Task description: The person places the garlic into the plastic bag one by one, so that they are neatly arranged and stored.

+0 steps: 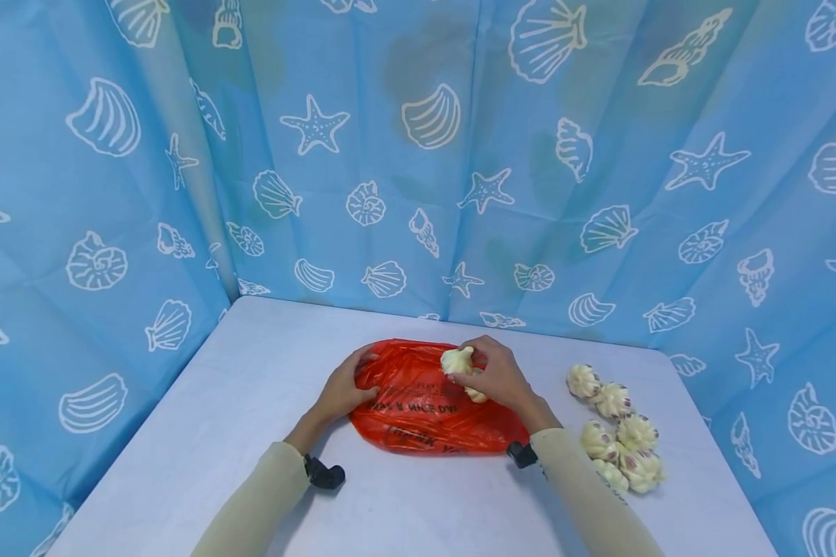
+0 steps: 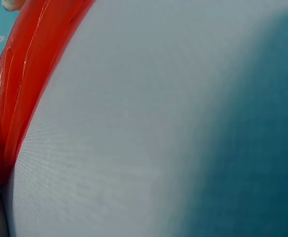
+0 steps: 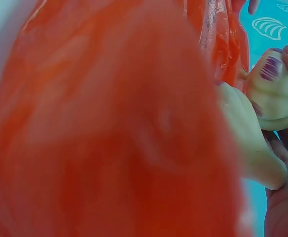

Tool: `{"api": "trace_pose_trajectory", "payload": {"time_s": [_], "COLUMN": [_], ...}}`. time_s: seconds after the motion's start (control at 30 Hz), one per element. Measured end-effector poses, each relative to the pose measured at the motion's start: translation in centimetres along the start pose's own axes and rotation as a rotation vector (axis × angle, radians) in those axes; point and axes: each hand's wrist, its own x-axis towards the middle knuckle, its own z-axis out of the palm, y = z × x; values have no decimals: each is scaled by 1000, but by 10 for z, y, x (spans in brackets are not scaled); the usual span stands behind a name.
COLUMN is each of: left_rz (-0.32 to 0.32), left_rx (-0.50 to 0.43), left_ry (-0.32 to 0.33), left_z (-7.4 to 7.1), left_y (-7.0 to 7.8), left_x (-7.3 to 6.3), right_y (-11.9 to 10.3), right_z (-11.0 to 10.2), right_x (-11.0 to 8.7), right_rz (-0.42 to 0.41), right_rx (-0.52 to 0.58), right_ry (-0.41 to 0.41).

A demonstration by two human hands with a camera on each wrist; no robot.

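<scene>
A red plastic bag (image 1: 404, 422) with dark printing lies spread on the table. My left hand (image 1: 343, 387) grips its left edge, fingers and thumb over the plastic. Above the bag's right part, my right hand (image 1: 495, 375) holds two pale garlic bulbs, one garlic bulb (image 1: 456, 360) at the fingertips and another garlic bulb (image 1: 475, 393) lower by the palm. The right wrist view shows both up close, the upper garlic bulb (image 3: 272, 91) with a purple patch; blurred red plastic (image 3: 109, 123) fills much of that view. Only the bag's side (image 2: 25, 74) shows clearly in the left wrist view.
Several more garlic bulbs (image 1: 637, 433) lie in a loose group on the right side of the white table (image 1: 418, 510), beside the right forearm. A blue curtain (image 1: 390, 155) with white shell and starfish prints stands behind the table and along both sides.
</scene>
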Motion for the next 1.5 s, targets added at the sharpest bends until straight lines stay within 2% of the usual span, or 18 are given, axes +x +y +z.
{"api": "trace_pose_trajectory", "payload": {"time_s": [0.47,0.63,1.07,1.5], "left_rz": [-3,3,13,1], "left_rx": [-1,-3,0,6], "left_ry": [2,-1,-10,-3], "left_z": [-1,-1,1,-1], "left_y": [0,0,-2,-3], "left_x": [-2,-4,-4,1], "right_y": [3,2,7,9], "right_z": [3,4,7,6], "right_x": [2,2,2,6], "right_rz": [20,19,80,31], "right_rx": [10,-33,-113,-146], "right_ry": [-42,-57,-120,-146]}}
